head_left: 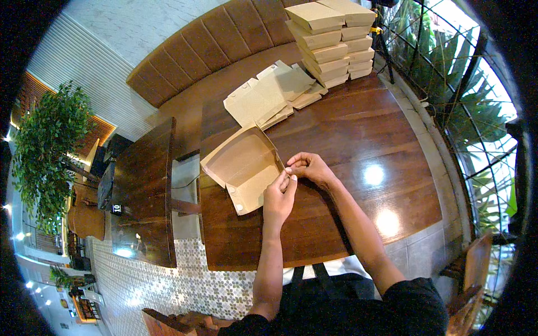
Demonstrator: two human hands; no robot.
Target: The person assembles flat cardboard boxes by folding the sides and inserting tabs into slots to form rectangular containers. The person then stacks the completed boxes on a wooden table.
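Café or restaurant — banquette, wooden tables, number stand, patterned tiles

A hand could pass over the table to the right of the right hand. The open box blocks the left, flat cardboard lies beyond it, and stacked boxes rise far right; room between box and cardboard seems slight.

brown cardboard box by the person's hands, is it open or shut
Open: the brown cardboard box shows its uncovered inside, with the left hand and right hand at its right edge.
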